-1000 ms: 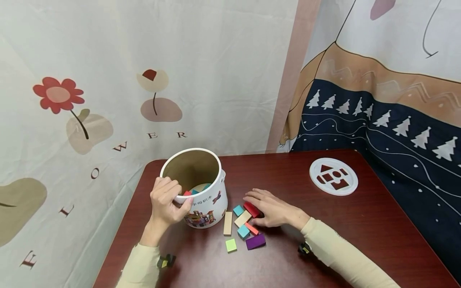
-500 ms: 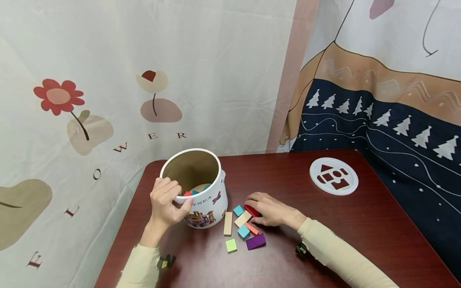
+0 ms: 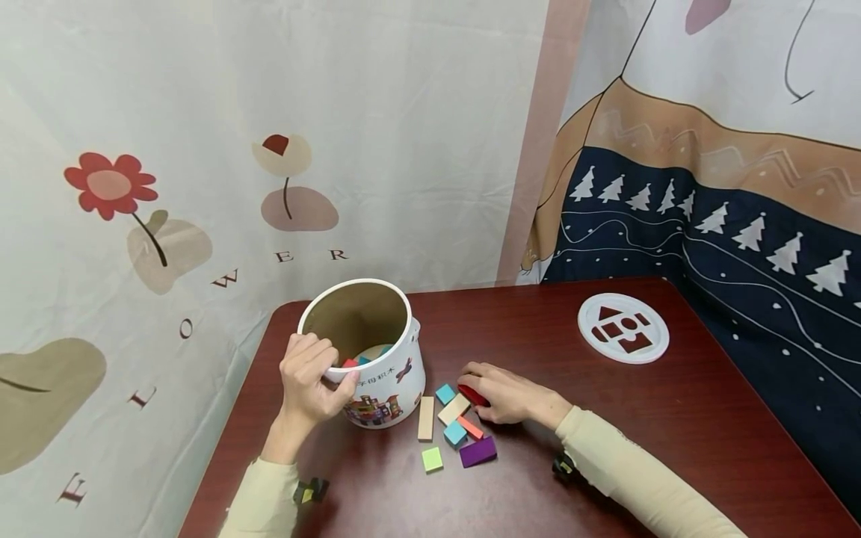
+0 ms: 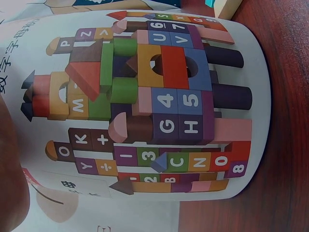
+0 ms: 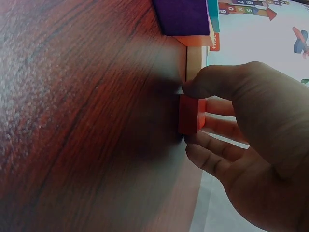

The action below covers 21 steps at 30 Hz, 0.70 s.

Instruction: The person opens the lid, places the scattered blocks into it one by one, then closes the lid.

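Observation:
My left hand (image 3: 309, 373) grips the near rim of a white bucket (image 3: 403, 381) printed with coloured toy blocks, thumb on the outside. A few blocks show at the bottom of the bucket. My right hand (image 3: 507, 396) holds a red block (image 3: 473, 394) between thumb and fingers, low at the tabletop; the right wrist view shows the red block (image 5: 188, 115) between them. Close by lie a teal block (image 3: 445, 394), a beige block (image 3: 454, 409), a thin orange-red block (image 3: 471, 427) and a second teal block (image 3: 454, 434).
A beige plank (image 3: 426, 418) lies beside the bucket's base. Nearer me are a purple block (image 3: 478, 452) and a lime-green block (image 3: 433, 459). A round white lid with shaped cut-outs (image 3: 654, 332) rests at the back right of the brown table (image 3: 686, 418). Printed cloth hangs behind.
My right hand has drawn in round the red block, which has shifted slightly right, away from the beige block. My left hand and the bucket have stayed in place.

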Motion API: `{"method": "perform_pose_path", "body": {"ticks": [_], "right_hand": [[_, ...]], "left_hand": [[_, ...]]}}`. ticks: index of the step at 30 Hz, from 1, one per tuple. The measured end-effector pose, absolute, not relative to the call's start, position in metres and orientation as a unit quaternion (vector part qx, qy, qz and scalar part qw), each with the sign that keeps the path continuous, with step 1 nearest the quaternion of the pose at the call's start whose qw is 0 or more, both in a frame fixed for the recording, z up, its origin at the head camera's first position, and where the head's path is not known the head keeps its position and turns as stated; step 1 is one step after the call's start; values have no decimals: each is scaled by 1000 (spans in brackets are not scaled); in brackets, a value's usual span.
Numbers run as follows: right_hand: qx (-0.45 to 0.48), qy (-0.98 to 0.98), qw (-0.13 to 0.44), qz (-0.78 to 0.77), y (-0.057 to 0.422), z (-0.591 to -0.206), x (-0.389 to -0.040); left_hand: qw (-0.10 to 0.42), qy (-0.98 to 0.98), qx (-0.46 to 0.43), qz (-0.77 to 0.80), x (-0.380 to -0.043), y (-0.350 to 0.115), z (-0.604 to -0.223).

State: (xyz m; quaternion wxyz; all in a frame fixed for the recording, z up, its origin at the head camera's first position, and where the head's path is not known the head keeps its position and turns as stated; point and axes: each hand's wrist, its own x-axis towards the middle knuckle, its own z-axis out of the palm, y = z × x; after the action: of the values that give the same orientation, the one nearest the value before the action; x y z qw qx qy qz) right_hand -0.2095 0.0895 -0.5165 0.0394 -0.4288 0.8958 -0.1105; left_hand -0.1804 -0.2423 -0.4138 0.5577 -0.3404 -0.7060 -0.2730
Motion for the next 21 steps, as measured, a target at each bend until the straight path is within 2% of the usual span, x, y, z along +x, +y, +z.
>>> {"method": "perform_pose_path", "body": {"ticks": [21], "right_hand": [[-416, 898, 62, -127, 93, -516, -209]], "left_hand": [[556, -708, -340, -272, -181, -243, -415]]}}
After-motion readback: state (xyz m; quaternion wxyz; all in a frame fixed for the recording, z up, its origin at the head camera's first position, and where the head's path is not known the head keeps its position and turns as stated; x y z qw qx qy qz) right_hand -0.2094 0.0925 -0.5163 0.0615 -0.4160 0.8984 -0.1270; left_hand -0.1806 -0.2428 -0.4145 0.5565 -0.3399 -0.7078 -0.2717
